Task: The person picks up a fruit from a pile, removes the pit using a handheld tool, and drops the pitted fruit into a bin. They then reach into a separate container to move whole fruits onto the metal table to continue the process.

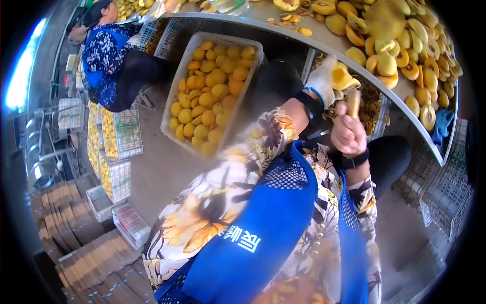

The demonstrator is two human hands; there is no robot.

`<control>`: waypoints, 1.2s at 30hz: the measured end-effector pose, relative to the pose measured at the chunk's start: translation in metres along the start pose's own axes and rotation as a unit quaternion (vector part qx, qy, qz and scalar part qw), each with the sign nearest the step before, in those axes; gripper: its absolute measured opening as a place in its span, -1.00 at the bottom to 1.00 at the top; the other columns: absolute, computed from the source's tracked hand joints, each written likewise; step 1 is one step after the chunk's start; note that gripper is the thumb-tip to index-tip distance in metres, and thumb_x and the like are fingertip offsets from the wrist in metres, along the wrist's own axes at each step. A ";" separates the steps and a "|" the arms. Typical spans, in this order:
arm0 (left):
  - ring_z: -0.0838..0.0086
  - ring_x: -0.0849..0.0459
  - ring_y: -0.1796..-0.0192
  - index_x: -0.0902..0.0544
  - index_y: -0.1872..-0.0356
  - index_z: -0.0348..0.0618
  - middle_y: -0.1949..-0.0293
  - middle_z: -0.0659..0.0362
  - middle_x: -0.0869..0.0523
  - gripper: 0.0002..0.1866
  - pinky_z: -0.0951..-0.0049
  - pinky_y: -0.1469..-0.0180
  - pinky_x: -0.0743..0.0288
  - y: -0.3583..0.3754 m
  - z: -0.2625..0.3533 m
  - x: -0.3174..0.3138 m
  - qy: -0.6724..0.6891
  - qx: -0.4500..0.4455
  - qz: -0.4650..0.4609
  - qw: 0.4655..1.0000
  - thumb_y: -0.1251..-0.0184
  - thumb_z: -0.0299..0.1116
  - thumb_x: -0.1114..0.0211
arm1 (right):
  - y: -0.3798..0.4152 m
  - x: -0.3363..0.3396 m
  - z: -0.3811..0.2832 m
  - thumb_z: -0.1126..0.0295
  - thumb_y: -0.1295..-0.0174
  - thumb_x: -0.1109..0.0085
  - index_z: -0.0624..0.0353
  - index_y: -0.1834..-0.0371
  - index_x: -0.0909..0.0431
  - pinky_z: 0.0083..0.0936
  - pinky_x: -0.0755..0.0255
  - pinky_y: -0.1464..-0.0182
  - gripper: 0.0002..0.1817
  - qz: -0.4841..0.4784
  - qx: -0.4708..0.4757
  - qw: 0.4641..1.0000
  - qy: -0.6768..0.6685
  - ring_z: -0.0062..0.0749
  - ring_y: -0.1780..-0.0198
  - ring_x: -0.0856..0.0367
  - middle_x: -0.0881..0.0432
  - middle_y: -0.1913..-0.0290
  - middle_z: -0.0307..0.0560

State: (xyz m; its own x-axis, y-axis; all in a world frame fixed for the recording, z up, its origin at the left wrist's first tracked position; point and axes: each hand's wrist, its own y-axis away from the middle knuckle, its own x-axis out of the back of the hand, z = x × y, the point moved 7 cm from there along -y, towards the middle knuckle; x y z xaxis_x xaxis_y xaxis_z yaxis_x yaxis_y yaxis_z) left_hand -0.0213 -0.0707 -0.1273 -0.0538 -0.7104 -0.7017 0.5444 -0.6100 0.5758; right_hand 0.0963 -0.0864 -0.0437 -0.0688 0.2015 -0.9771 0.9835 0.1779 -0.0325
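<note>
My left hand (pixel 322 80), in a white glove, grips a yellow peach half (pixel 341 79) at the edge of the worktable. A hollow shows in the cut flesh. Just below it, my bare right hand (pixel 348 134) is closed around the light wooden handle (pixel 353 103) of a tool. The tool's upper end is close to the fruit, but its working tip cannot be made out. Under both hands stands a crate of pits and scraps (pixel 372 104).
Cut peach halves (pixel 385 63) are heaped on the metal-edged table (pixel 324 45), with a blue cloth (pixel 443 124) at right. To my left stands a tub of whole peaches (pixel 207 91). Beyond it sits another person (pixel 114 55) beside stacked crates (pixel 119 131). White crates (pixel 448 182) stand at right.
</note>
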 end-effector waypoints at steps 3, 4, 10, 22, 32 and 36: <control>0.42 -0.61 0.53 -0.47 0.25 -0.12 0.45 0.12 -0.61 -0.49 0.50 0.72 -0.29 0.026 0.054 0.024 -0.006 0.008 -0.004 1.000 -0.34 0.19 0.09 | 0.002 0.020 -0.011 0.35 -0.35 0.05 0.17 0.11 -0.37 -0.74 0.00 0.81 -0.84 0.161 0.029 0.983 0.081 -0.77 0.82 -0.04 -0.25 0.67 -0.34; 0.42 -0.64 0.54 -0.46 0.24 -0.11 0.47 0.13 -0.62 -0.53 0.54 0.76 -0.30 0.042 0.092 0.032 -0.069 -0.149 0.014 0.986 -0.34 0.15 0.04 | 0.006 0.033 -0.012 0.35 -0.35 0.04 0.17 0.12 -0.38 -0.73 0.00 0.80 -0.84 0.219 0.021 0.969 0.112 -0.75 0.81 -0.04 -0.26 0.66 -0.33; 0.22 -0.66 0.22 -0.64 0.21 -0.11 0.27 0.09 -0.68 -0.58 0.31 0.15 -0.55 0.112 0.242 0.159 -0.573 -0.438 0.452 0.526 -0.16 0.05 -0.22 | 0.023 0.066 0.001 0.32 -0.30 -0.05 0.15 0.17 -0.38 -0.68 -0.03 0.74 -0.83 0.380 -0.048 0.901 0.203 -0.71 0.79 -0.08 -0.29 0.62 -0.30; 0.03 -0.51 -0.02 -0.51 0.02 -0.07 -0.05 -0.06 -0.48 -0.57 0.18 -0.04 -0.44 0.087 0.234 0.257 -0.858 -0.254 0.222 0.387 0.03 -0.46 -0.26 | 0.016 0.079 0.014 0.34 -0.30 -0.03 0.11 0.18 -0.32 -0.69 -0.08 0.75 -0.85 0.430 -0.113 0.864 0.234 -0.72 0.80 -0.09 -0.27 0.64 -0.32; 0.10 -0.53 0.08 -0.54 0.26 -0.13 0.18 0.02 -0.54 -0.81 0.18 0.07 -0.46 0.053 0.215 0.237 -0.893 -0.237 0.257 0.285 -0.05 -0.49 -0.11 | 0.001 0.059 0.023 0.40 -0.23 -0.08 0.20 0.25 -0.36 -0.72 -0.09 0.76 -0.86 0.386 -0.135 0.865 0.292 -0.72 0.80 -0.16 -0.35 0.64 -0.29; 0.12 -0.55 0.04 -0.57 0.19 -0.08 0.12 0.01 -0.58 -0.76 0.16 0.09 -0.48 0.058 0.213 0.250 -0.906 -0.244 0.228 0.260 -0.06 -0.38 -0.16 | 0.017 0.065 0.016 0.39 -0.20 -0.12 0.14 0.26 -0.40 -0.75 -0.10 0.76 -0.87 0.378 -0.138 0.857 0.322 -0.73 0.76 -0.23 -0.38 0.61 -0.33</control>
State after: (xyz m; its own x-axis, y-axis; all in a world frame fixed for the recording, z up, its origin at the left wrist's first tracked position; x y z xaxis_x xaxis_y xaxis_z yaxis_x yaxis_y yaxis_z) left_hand -0.1818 -0.3583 -0.1795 0.0445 0.0613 0.9971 0.8581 -0.5135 -0.0067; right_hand 0.1114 -0.0861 -0.1109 0.4055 0.8336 -0.3750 0.7162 -0.0348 0.6971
